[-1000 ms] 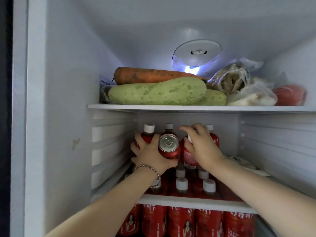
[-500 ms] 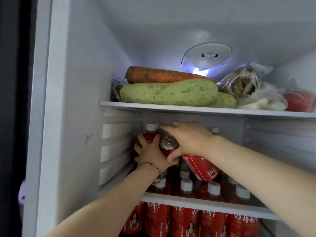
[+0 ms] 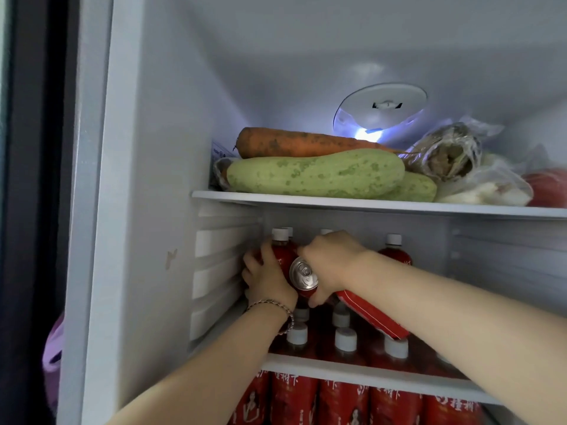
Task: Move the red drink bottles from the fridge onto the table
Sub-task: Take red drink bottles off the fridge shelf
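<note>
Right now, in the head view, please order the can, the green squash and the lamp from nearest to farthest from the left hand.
1. can: against the left hand, on its right.
2. green squash: above, on the upper shelf.
3. lamp: highest, far back.

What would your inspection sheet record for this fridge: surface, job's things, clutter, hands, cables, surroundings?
Surface: white fridge shelf, packed with bottles.
Job's things: red plastic white-capped drink bottles upright; one tilted red bottle.
Clutter: red metal can lying on its side; orange carrot, pale green marrow, bagged food above.
Hands: left hand grips leftmost upright bottle; right hand grips tilted red bottle.
Cables: nothing seen.
Surroundings: white fridge walls; round fridge light lit.
</note>
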The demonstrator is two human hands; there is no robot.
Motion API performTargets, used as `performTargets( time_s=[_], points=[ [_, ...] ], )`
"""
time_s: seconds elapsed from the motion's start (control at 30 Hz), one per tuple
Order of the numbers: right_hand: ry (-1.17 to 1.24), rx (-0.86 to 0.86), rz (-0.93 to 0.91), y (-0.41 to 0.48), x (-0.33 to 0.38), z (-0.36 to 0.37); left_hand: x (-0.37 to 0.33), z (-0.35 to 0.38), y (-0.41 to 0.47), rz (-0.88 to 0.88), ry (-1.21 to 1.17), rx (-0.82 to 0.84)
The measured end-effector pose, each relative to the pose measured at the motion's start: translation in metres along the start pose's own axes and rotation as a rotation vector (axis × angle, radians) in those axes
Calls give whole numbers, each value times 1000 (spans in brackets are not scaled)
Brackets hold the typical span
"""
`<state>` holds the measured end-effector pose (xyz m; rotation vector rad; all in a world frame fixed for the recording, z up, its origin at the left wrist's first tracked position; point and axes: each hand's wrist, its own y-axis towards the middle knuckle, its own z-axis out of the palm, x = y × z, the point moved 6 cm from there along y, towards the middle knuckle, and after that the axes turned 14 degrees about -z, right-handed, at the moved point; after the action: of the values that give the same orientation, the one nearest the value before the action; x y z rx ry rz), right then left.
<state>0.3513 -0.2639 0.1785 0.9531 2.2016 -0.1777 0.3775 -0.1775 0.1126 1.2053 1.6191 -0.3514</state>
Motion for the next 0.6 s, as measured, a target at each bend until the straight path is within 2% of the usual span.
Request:
performTargets(
  time_s=[0.17, 0.33, 0.6],
  points=[
    [-48, 9, 31, -14, 0, 2, 12, 6, 14, -108, -237, 127],
    [-67, -34, 82, -50, -5, 2, 10, 1, 11, -148, -281, 63],
    [-86, -202, 212, -108, 0, -24, -5, -34, -41, -32, -370, 75]
  ],
)
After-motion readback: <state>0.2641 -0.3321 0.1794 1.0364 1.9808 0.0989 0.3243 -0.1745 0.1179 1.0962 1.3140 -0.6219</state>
